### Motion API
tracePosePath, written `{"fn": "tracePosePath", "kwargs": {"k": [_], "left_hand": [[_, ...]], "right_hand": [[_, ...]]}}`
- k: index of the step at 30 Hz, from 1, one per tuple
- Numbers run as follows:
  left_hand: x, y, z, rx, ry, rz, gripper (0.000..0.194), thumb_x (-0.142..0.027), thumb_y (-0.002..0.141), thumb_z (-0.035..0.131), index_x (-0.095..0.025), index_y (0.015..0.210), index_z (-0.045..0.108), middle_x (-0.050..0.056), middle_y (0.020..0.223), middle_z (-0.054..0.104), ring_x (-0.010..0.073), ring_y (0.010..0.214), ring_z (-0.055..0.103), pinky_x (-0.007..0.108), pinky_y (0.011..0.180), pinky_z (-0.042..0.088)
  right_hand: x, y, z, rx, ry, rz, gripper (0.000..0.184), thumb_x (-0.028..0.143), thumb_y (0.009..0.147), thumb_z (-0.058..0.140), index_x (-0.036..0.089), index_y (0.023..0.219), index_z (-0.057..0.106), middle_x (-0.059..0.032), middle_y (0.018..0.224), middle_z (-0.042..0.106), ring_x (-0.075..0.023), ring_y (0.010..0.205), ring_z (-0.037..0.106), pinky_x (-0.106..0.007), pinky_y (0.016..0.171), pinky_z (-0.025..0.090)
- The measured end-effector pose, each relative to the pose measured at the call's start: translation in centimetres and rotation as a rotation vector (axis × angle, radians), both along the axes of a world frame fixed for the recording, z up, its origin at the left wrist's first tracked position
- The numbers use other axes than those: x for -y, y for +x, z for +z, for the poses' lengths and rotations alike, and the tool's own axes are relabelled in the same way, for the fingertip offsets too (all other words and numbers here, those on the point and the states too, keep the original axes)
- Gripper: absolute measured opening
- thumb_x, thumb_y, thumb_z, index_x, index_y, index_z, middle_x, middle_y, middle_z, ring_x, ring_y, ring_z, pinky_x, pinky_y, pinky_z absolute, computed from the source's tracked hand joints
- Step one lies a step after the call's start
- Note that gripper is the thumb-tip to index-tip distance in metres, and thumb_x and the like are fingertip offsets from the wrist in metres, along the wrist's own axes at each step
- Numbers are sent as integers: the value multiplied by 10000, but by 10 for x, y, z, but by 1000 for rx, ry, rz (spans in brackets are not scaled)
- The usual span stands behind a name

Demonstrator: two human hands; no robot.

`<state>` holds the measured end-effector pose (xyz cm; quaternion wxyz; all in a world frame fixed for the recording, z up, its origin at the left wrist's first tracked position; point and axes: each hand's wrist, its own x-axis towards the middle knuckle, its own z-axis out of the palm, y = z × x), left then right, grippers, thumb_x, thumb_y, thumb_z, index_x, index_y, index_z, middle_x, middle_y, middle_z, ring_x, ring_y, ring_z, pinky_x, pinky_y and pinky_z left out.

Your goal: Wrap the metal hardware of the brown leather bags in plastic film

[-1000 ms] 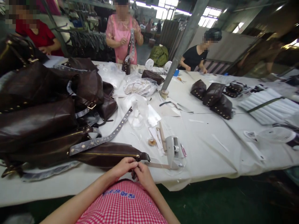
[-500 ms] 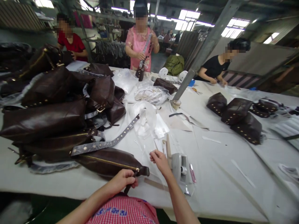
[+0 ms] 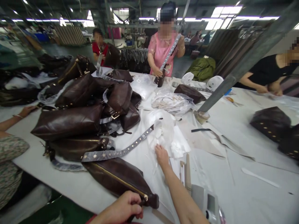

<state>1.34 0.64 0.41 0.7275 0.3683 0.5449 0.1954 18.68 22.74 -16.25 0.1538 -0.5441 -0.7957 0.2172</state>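
Note:
A dark brown leather handbag (image 3: 116, 177) with a gold zipper lies on the table in front of me. At its near end, beside the zipper pull, my left hand (image 3: 129, 205) is closed round a dark leather strap. My right hand (image 3: 163, 157) reaches forward, fingers stretched out at the edge of a heap of thin white wrapping (image 3: 161, 133); whether it touches it is hard to tell. From the bag, a studded strap (image 3: 119, 153) in clear plastic film runs toward that heap.
More brown handbags (image 3: 67, 121) are piled at the left. A grey tape dispenser (image 3: 203, 199) stands right of my right forearm. A slanted metal post (image 3: 245, 59) rises from the table. A co-worker in pink (image 3: 165, 51) handles a studded strap opposite; another person's hand (image 3: 29, 110) is at left.
My right hand has moved forward to the white wrapping, its fingers now straighter. My left hand keeps its hold by the zipper end. The view has swung left, showing another person's arm.

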Motion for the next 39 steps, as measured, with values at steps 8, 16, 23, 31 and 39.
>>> {"fn": "tracePosePath", "kwargs": {"k": [8, 16, 23, 31, 39], "left_hand": [[-12, 6, 2, -22, -10, 16, 104, -254, 614, 567, -155, 594, 544, 19, 663, 639, 137, 614, 515, 247, 578, 344], [-14, 9, -3, 14, 14, 50, 116, -257, 623, 589, -141, 622, 584, 29, 653, 643, 143, 604, 561, 259, 595, 401], [-11, 7, -7, 161, 116, 144, 247, -198, 624, 601, -181, 826, 460, 21, 777, 646, 137, 537, 618, 232, 516, 406], [-12, 0, -1, 354, 19, 249, 216, -228, 591, 666, -100, 763, 635, 58, 698, 652, 146, 647, 593, 275, 655, 438], [-6, 9, -14, 275, 69, 356, 387, -439, 617, 755, -82, 761, 714, 85, 739, 684, 150, 667, 587, 274, 678, 429]], "right_hand": [[0, 14, -11, -101, -13, -7, 140, 171, 827, 566, 180, 830, 705, -120, 1189, 666, -233, 1155, 567, -371, 1006, 414], [-3, 26, 34, -319, -33, -202, 343, 367, 882, 450, 157, 891, 721, -125, 936, 740, -262, 903, 679, -399, 874, 490], [99, 31, 118, -617, 5, -265, 316, 438, 879, 509, 186, 918, 696, -115, 1091, 703, -205, 725, 685, -334, 689, 537], [232, 4, 152, -332, 143, 55, 227, 209, 901, 489, 237, 908, 714, -97, 1058, 723, -224, 918, 686, -339, 803, 514], [260, 0, 153, -495, -96, 26, 195, 301, 882, 538, 233, 945, 710, -107, 1134, 690, -238, 938, 659, -379, 837, 509]]}}
